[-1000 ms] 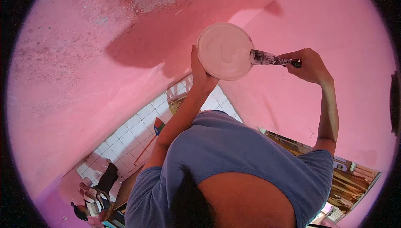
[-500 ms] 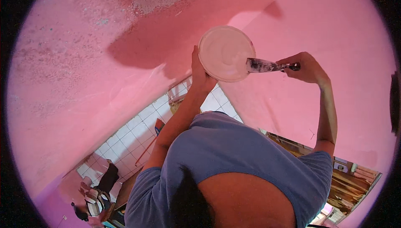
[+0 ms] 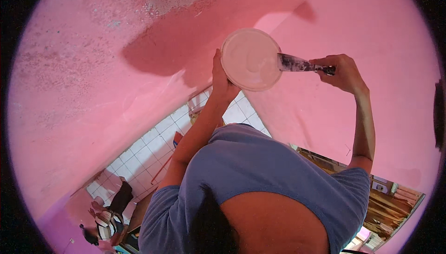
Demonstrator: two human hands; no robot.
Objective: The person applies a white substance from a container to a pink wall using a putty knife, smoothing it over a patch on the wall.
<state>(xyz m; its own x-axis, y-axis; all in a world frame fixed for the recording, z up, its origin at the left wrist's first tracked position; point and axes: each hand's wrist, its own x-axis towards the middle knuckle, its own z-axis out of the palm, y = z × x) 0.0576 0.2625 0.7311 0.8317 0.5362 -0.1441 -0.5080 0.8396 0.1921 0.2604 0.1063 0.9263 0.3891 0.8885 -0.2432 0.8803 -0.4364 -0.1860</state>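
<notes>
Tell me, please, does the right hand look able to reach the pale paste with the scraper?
Probably yes: the right hand holds the scraper, its blade at the round container's rim, and nothing visible covers the pale paste.

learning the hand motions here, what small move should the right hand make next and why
Probably ease the scraper inward to pick up some pale paste: the right hand holds it with its blade at the right rim of the round tub, the blade's visible face shows only smears, and the left hand supports the tub.
</notes>
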